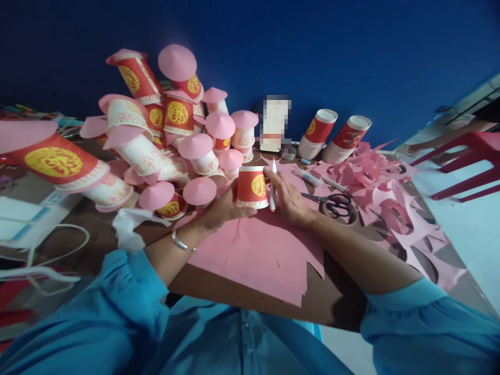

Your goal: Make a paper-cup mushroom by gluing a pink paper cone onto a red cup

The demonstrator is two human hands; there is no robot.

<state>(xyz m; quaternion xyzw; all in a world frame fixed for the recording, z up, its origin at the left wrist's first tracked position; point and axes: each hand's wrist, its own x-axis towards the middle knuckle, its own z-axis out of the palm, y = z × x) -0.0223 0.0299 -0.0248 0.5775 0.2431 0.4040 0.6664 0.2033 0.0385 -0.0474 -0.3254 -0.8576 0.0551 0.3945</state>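
Blue wall (250,57), pixelated obj. (275,122), cup (248,188) pt. hidden

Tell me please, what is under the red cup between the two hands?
Below the red cup, pink paper shows on the brown table. What the cup and left hand cover cannot be seen.

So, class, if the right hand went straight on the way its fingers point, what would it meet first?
Most likely the red-and-white paper cup in the left hand; the right hand seems to touch it already, though depth is unclear.
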